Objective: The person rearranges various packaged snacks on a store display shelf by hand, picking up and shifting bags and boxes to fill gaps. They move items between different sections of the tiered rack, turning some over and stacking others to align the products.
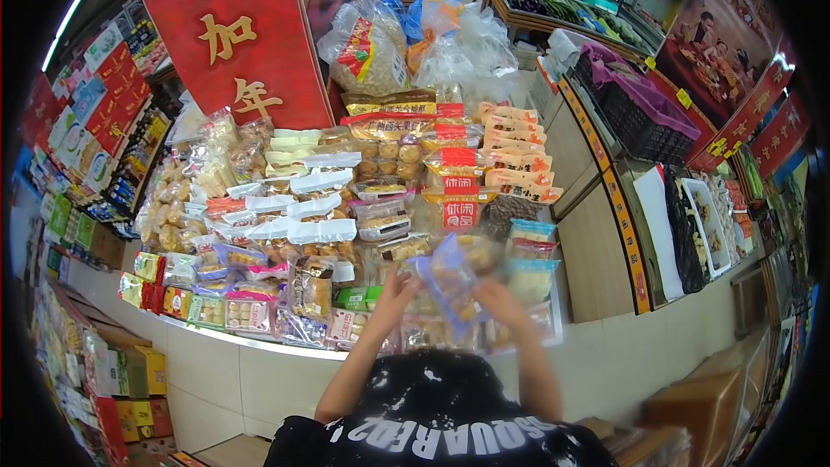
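Note:
A clear bag of pastries with purple edges (450,281) is tilted over the front of the display, between my two hands. My left hand (396,296) has its fingers curled at the bag's left edge. On the opposite side, my right hand (501,298) is closed at the bag's edge, smeared by motion. Right behind it is another blurred bag of round pastries (478,252). Close to my left hand lies a green packet (354,297), and an upright brown-topped snack bag (311,288) stands farther left.
Rows of packaged snacks fill the display, including white-topped bags (322,232), red-and-gold bags (458,209) and orange-topped bags (519,182). Large plastic bags (367,47) stand behind them. A red banner (233,43) rises at the back left. A wooden-sided counter (596,233) borders the right.

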Action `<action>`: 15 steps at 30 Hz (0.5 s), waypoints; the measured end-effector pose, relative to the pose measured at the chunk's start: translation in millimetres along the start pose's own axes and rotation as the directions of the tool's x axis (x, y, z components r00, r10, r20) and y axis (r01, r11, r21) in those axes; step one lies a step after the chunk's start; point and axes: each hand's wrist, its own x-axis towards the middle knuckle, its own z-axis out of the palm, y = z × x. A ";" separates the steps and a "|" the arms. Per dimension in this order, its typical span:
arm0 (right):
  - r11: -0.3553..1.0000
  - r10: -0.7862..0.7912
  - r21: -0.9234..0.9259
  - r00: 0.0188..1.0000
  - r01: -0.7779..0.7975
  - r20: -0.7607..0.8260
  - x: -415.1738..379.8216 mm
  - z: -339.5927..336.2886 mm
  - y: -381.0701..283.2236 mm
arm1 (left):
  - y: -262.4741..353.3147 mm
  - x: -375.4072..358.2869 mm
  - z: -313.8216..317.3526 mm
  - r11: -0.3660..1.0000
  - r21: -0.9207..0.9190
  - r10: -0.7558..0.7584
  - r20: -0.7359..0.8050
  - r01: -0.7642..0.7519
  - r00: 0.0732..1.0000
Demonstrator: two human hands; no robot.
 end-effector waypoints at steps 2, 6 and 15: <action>1.000 -0.013 0.014 0.999 0.012 0.050 1.1 9.7 5.3 | 6.8 7.7 10.2 0.972 -0.178 -0.151 0.022 0.152 0.988; 0.973 -0.013 0.232 1.000 0.009 0.014 -12.6 34.4 6.9 | 34.0 1.7 15.3 0.896 -0.357 -0.256 0.070 0.263 0.964; 0.935 -0.042 0.354 0.990 -0.010 0.137 4.6 36.4 17.7 | 46.4 -10.5 2.8 0.882 -0.447 -0.167 0.002 0.150 0.986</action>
